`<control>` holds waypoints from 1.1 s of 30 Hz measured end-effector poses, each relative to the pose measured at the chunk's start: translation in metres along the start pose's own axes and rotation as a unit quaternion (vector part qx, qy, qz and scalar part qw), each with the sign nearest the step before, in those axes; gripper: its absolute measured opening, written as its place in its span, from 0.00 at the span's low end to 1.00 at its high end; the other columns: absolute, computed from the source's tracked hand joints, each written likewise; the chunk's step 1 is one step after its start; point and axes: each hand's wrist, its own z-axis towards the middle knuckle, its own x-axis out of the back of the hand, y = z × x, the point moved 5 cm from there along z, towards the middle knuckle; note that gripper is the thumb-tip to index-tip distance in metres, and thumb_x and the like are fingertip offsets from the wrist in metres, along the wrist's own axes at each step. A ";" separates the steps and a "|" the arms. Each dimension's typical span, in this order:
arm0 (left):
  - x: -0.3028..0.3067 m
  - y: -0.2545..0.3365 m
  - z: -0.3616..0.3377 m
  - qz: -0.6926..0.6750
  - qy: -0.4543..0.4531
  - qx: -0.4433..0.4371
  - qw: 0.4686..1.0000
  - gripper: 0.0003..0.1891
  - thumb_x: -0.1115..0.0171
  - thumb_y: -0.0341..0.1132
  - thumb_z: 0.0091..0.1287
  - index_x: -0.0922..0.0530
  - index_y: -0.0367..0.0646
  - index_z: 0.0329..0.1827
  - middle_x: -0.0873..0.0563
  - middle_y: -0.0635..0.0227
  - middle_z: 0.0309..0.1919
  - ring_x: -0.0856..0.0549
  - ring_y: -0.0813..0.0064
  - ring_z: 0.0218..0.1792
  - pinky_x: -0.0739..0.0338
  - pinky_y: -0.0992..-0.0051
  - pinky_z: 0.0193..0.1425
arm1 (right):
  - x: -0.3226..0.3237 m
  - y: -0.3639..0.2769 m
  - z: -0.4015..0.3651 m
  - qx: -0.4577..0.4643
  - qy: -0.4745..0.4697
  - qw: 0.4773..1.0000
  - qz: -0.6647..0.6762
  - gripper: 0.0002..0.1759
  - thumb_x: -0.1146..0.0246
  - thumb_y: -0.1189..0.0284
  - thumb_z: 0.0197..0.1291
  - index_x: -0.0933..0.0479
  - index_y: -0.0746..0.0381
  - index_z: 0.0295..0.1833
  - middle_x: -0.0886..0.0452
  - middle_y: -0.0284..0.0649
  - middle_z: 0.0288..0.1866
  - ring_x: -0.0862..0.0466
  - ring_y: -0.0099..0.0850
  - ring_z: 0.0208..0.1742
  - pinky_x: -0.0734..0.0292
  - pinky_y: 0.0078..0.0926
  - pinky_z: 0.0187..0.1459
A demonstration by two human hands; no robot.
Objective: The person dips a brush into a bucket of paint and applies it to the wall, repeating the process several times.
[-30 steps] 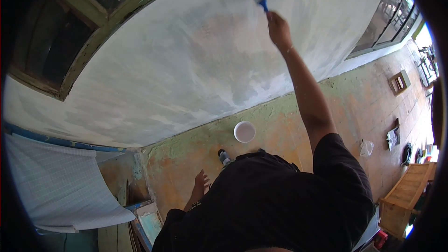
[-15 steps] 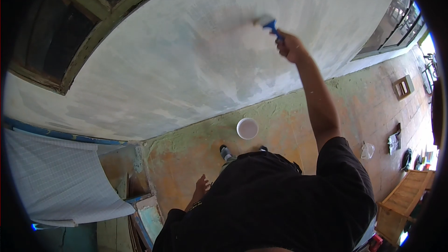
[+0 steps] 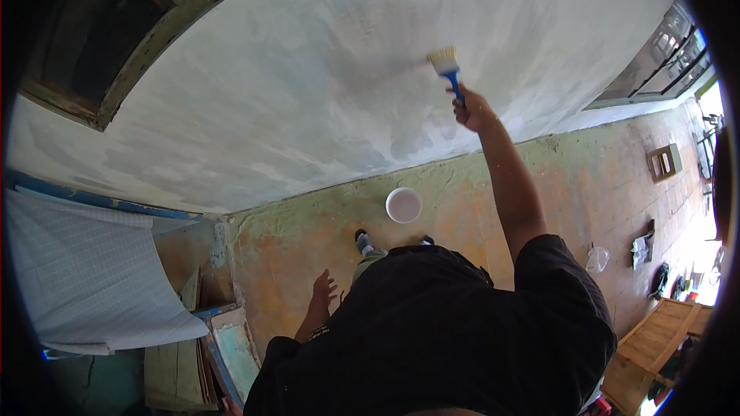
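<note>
My right hand is wrapped round the blue handle of a wide paintbrush. The pale bristles point up and overlap the wall, which is covered in patchy white and grey strokes. Low at my left side, my left hand hangs with its fingers apart and holds nothing. A white bucket of pale liquid stands on the floor near the foot of the wall, just ahead of my feet.
A wood-framed window is at upper left, another window at right. Checked cloth hangs at left above leaning boards. Rightward on the floor are a stool, a plastic bag and a wooden cabinet.
My right hand has brought the paintbrush lower in view, and its bristles now show sharply. The whole scene has shifted slightly as my head moved. My left hand still hangs at my side.
</note>
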 end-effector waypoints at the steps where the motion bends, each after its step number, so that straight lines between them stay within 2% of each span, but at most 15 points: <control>1: 0.003 -0.004 -0.001 0.003 0.004 0.005 1.000 0.34 0.50 0.56 0.75 0.42 0.47 0.77 0.33 0.56 0.73 0.31 0.50 0.70 0.38 0.45 0.71 | 0.020 0.026 0.015 -0.040 0.044 0.998 0.036 0.20 0.50 0.51 0.75 0.26 0.56 0.54 0.39 0.26 0.19 0.44 0.18 0.13 0.49 0.19 0.14; 2: 0.006 -0.010 -0.002 0.006 0.008 0.011 1.000 0.34 0.50 0.56 0.75 0.42 0.47 0.77 0.33 0.56 0.73 0.31 0.49 0.70 0.38 0.45 0.71 | 0.036 0.045 0.022 -0.080 0.089 0.990 0.072 0.19 0.50 0.51 0.75 0.26 0.56 0.52 0.39 0.26 0.19 0.44 0.18 0.13 0.49 0.20 0.14; 5: 0.014 -0.024 -0.006 0.000 0.016 0.027 1.000 0.34 0.51 0.56 0.76 0.43 0.47 0.78 0.33 0.55 0.73 0.31 0.50 0.70 0.38 0.46 0.71 | 0.032 0.047 0.015 -0.102 0.089 0.985 0.111 0.19 0.51 0.53 0.75 0.26 0.57 0.52 0.39 0.26 0.19 0.44 0.18 0.13 0.48 0.20 0.14; 7: 0.020 -0.032 -0.005 0.033 0.014 0.002 0.999 0.34 0.51 0.56 0.76 0.43 0.47 0.78 0.33 0.55 0.73 0.31 0.50 0.70 0.37 0.46 0.71 | 0.005 0.007 0.004 -0.023 0.054 0.994 0.090 0.19 0.51 0.53 0.75 0.26 0.58 0.51 0.41 0.25 0.18 0.44 0.19 0.14 0.49 0.20 0.15; 8: 0.023 -0.035 -0.006 0.049 0.013 -0.008 0.999 0.33 0.51 0.55 0.76 0.43 0.47 0.78 0.33 0.55 0.73 0.31 0.50 0.70 0.37 0.45 0.71 | -0.015 -0.019 -0.009 0.021 0.001 0.995 0.099 0.19 0.51 0.53 0.75 0.25 0.57 0.52 0.41 0.25 0.19 0.44 0.19 0.16 0.50 0.19 0.16; 10: 0.026 -0.035 -0.009 0.048 0.001 -0.010 0.999 0.34 0.50 0.56 0.75 0.43 0.47 0.78 0.33 0.55 0.73 0.30 0.51 0.70 0.37 0.46 0.70 | -0.063 -0.068 -0.060 0.109 -0.045 0.991 0.060 0.20 0.51 0.54 0.76 0.27 0.58 0.58 0.41 0.26 0.20 0.44 0.18 0.16 0.51 0.18 0.16; 12: 0.026 -0.041 -0.013 0.038 0.002 -0.003 0.999 0.36 0.49 0.58 0.74 0.43 0.47 0.78 0.33 0.56 0.72 0.30 0.51 0.69 0.36 0.46 0.69 | -0.091 -0.098 -0.096 0.199 -0.097 0.975 -0.004 0.22 0.53 0.54 0.77 0.29 0.59 0.61 0.40 0.26 0.20 0.45 0.16 0.16 0.51 0.16 0.16; 14: 0.022 -0.039 -0.013 0.019 0.016 0.010 1.000 0.37 0.48 0.59 0.73 0.43 0.47 0.78 0.32 0.57 0.72 0.30 0.51 0.69 0.36 0.47 0.69 | -0.102 -0.108 -0.112 0.257 -0.148 0.955 -0.003 0.22 0.54 0.55 0.77 0.30 0.60 0.62 0.40 0.26 0.20 0.45 0.16 0.15 0.51 0.16 0.16; 17: 0.021 -0.042 -0.002 -0.004 0.005 0.033 0.999 0.39 0.46 0.60 0.71 0.43 0.48 0.78 0.31 0.58 0.71 0.29 0.52 0.69 0.35 0.47 0.68 | -0.097 -0.081 -0.110 0.221 -0.158 0.961 0.045 0.23 0.53 0.55 0.77 0.30 0.61 0.63 0.40 0.27 0.21 0.46 0.16 0.15 0.52 0.15 0.16; 20: 0.012 -0.031 -0.012 0.016 0.014 0.014 1.000 0.38 0.44 0.59 0.71 0.42 0.48 0.77 0.30 0.59 0.70 0.28 0.53 0.68 0.35 0.47 0.67 | -0.081 -0.024 -0.095 0.141 -0.115 0.983 0.031 0.23 0.53 0.55 0.77 0.31 0.61 0.63 0.39 0.27 0.21 0.46 0.16 0.14 0.52 0.16 0.16; 23: 0.008 -0.025 -0.029 -0.002 0.016 0.003 1.000 0.36 0.45 0.56 0.72 0.41 0.48 0.77 0.30 0.58 0.70 0.29 0.53 0.69 0.36 0.49 0.68 | -0.070 0.025 -0.092 0.076 -0.118 0.990 0.012 0.23 0.53 0.55 0.77 0.30 0.61 0.62 0.39 0.27 0.21 0.46 0.16 0.13 0.53 0.16 0.15; 26: 0.013 -0.034 -0.033 0.028 0.059 -0.037 0.997 0.33 0.41 0.56 0.70 0.32 0.44 0.70 0.22 0.60 0.62 0.22 0.58 0.59 0.28 0.51 0.60 | -0.062 0.053 -0.096 0.035 -0.105 0.993 -0.039 0.22 0.52 0.55 0.77 0.28 0.61 0.60 0.39 0.26 0.21 0.46 0.15 0.13 0.53 0.16 0.15; 29: 0.019 -0.051 -0.016 0.150 0.044 -0.115 0.981 0.29 0.38 0.55 0.68 0.25 0.44 0.64 0.18 0.62 0.56 0.18 0.61 0.52 0.24 0.57 0.53 | -0.048 0.078 -0.093 0.055 -0.064 0.993 -0.078 0.21 0.50 0.55 0.76 0.26 0.62 0.55 0.38 0.26 0.20 0.45 0.16 0.13 0.53 0.17 0.15; 33: 0.019 -0.078 -0.003 0.139 0.028 -0.088 0.986 0.27 0.36 0.54 0.67 0.23 0.45 0.62 0.17 0.63 0.53 0.17 0.63 0.49 0.22 0.63 0.49 | -0.021 0.130 -0.093 0.079 0.019 0.990 -0.117 0.19 0.47 0.56 0.75 0.24 0.63 0.49 0.37 0.25 0.18 0.45 0.15 0.12 0.53 0.18 0.15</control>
